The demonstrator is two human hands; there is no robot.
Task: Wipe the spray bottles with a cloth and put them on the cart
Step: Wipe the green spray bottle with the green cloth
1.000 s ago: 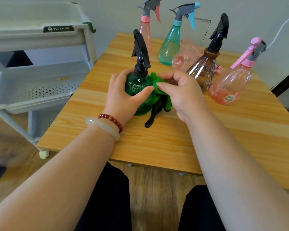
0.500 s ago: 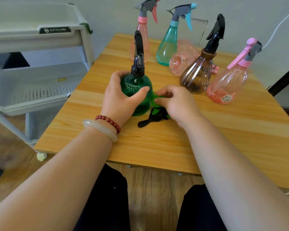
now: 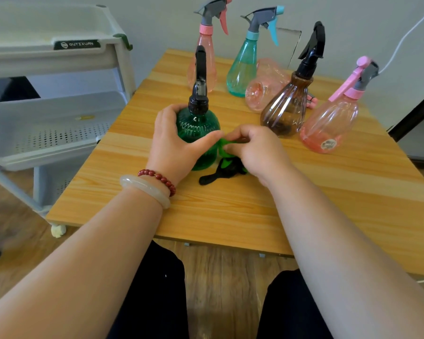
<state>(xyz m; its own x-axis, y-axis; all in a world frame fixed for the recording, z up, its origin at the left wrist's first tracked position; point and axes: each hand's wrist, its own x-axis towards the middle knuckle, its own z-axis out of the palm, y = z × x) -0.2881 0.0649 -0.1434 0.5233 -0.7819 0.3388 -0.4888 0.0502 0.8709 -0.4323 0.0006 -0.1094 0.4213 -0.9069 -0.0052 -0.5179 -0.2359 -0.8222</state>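
Bright, diffuse, even illumination. Only faint, soft shadows fall on the table (image 3: pixel 230 216), and a pale sheen marks the brown spray bottle (image 3: pixel 285 113). Wide-angle distortion bows the cart (image 3: pixel 59 133) at the left of the frame. The lower-left corner is blurred, and detail is mildly soft throughout.

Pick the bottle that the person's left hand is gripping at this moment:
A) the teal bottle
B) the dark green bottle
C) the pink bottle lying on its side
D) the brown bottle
B: the left hand curls round the body of the dark green bottle, which stands upright on the table, while the right hand pinches the cloth beside it.
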